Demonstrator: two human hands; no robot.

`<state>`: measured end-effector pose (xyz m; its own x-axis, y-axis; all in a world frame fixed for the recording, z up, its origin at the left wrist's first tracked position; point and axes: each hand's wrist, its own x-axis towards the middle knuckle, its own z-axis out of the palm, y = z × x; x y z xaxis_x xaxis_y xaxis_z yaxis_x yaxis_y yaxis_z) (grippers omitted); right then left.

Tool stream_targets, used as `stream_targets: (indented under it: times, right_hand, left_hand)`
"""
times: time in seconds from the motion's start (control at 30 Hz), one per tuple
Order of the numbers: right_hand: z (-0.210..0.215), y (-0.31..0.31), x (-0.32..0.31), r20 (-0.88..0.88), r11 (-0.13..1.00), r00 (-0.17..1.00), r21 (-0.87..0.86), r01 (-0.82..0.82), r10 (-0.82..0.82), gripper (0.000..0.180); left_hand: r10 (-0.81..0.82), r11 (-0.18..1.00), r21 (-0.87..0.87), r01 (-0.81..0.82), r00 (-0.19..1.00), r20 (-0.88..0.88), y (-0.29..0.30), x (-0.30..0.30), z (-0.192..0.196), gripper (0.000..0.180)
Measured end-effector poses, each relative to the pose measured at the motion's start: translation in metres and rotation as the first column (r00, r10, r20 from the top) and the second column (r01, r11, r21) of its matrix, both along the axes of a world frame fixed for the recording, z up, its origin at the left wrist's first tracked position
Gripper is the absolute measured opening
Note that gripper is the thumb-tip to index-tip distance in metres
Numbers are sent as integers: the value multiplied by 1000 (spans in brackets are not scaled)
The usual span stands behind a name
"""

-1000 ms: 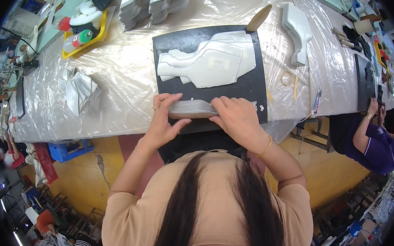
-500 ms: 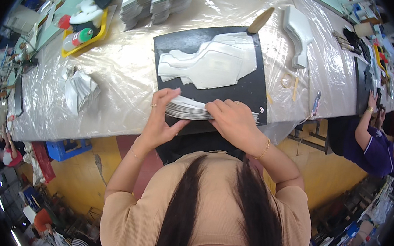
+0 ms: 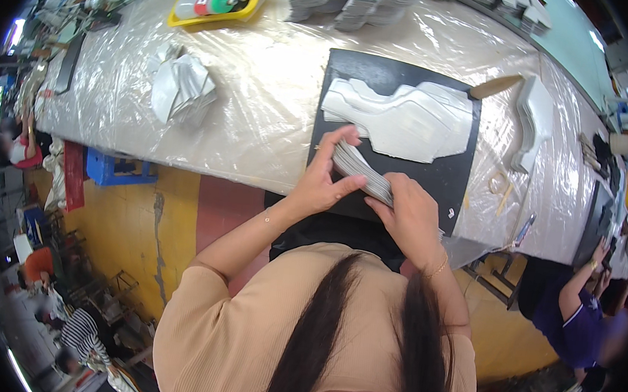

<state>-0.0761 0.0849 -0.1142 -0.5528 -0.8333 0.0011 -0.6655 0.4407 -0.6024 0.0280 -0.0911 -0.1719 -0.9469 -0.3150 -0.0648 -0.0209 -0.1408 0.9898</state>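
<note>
A thick bundle of thin white-grey sheet pieces [image 3: 367,174] is held at a slant between both hands, just above the near edge of a black board [image 3: 441,188]. My left hand [image 3: 329,176] grips its far left end, fingers over the top and thumb on the near side. My right hand [image 3: 415,214] is closed round the lower right end, which it partly hides. Beyond the hands, larger shaped white pieces [image 3: 410,122] lie overlapping on the board. A tan, flat wooden-looking tool [image 3: 497,86] rests across the board's far right corner.
Plastic film covers the table [image 3: 261,117]. A yellow tray [image 3: 252,8] holds a green-capped bottle [image 3: 204,6]. White stacks [image 3: 379,4] stand at the back, another stack [image 3: 533,125] at right. Crumpled white pieces [image 3: 181,89] lie left. A person in purple [image 3: 575,323] works at right.
The bundle has tilted from nearly level to slanting, its left end now higher and farther out. Both hands moved with it. The whole view has turned, shifting the table rightward.
</note>
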Motion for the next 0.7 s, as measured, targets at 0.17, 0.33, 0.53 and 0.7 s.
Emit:
stream_targets:
  times: [0.17,0.33,0.53,0.7]
  right_hand:
    - [-2,1,3,38,999,999,-51,14,-12,38]
    - [-3,-2,0,15,987,998,-146,-64,67,39]
    - [5,-1,-2,51,924,990,-357,140,-130,40]
    - [3,-16,-1,-123,903,956,-380,201,-265,44]
  left_hand:
    - [-66,986,-160,48,992,-111,-1,4,-1,56]
    - [-90,976,-206,75,994,-67,-3,9,-1,55]
    - [308,923,-193,-334,939,-154,5,6,10,69]
    - [10,981,194,-1,999,-48,27,2,34,73]
